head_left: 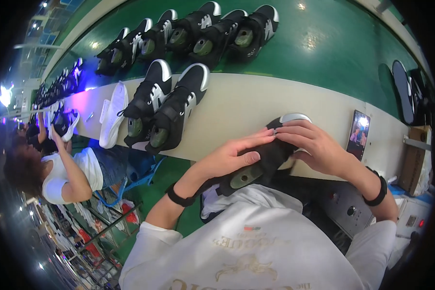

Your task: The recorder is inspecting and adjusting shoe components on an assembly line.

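A black shoe upper with a silver toe rests at the near edge of the pale table, its heel pointing toward my lap. In its opening shows the green last. My left hand grips the shoe's left side, fingers laid over its top and thumb lower down by the opening. From the right, my right hand curves over the front part behind the toe. The fingertips of both hands meet on top of the shoe, and the palms hide much of it.
Two similar black shoes stand on the table to the left, beside a white sole. Several more line the green conveyor. A phone leans at the right, near a cardboard box. A co-worker sits at the left.
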### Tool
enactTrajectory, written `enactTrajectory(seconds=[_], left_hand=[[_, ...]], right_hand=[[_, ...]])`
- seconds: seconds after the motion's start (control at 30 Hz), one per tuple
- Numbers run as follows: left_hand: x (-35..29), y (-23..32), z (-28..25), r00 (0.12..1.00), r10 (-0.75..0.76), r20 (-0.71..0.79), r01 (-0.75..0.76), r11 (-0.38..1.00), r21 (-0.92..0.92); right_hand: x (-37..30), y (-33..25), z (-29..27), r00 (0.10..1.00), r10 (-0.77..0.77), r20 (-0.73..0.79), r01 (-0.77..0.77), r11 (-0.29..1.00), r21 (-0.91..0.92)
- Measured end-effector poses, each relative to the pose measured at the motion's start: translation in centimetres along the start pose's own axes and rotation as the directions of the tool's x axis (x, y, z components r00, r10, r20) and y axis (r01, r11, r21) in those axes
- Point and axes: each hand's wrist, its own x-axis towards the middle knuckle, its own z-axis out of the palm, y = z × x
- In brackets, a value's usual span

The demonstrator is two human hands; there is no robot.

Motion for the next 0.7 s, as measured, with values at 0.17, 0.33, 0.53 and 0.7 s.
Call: enactTrajectory(seconds=[0.17, 0.33, 0.53, 0.7], left_hand=[[0.3, -0.7, -0.7, 0.965, 0.212, 0.153, -0.222, 0.974, 0.053], [-0.1, -1.1, -1.7, 0.971, 0.233, 0.049, -0.225, 0.833, 0.506], [1.5, 1.7, -2.1, 0.931, 0.358, -0.074, -0.168, 0.596, 0.785], [-4.9, 6.4, 2.3, 0.908, 0.236, -0.346, 0.018, 0.803, 0.595]], right_hand=[[-0.1, -0.7, -0.2, 0.998, 0.013, 0.057, -0.026, 0.971, 0.236], [0.4, -0.5, 0.6, 0.999, -0.016, 0.051, -0.002, 0.943, 0.333], [1.1, -1.3, 1.6, 0.999, 0.034, -0.021, -0.027, 0.954, 0.297], [1.2, -2.3, 1.7, 0.997, 0.063, -0.05, -0.052, 0.98, 0.19]])
